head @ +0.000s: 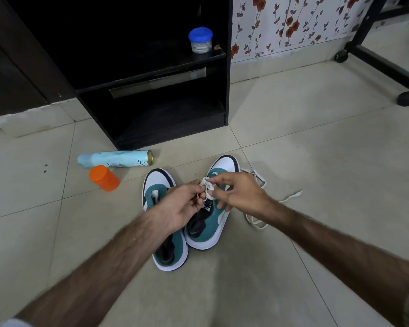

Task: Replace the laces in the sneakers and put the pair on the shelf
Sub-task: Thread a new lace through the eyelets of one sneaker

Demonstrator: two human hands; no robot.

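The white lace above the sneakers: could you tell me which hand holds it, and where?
Both: the left hand and right hand pinch a bunched part of the white lace between fingertips, above the sneakers.

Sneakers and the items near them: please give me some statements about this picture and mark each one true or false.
1. Both hands pinch a white lace above the sneakers. True; left hand and right hand both hold it.
2. The sneakers already stand on the shelf. False; they are on the floor.
3. The orange jar lies beside a light blue can. True.
4. The blue-lidded container is on the floor. False; it stands on the shelf.
5. Another lace lies right of the sneakers. True.
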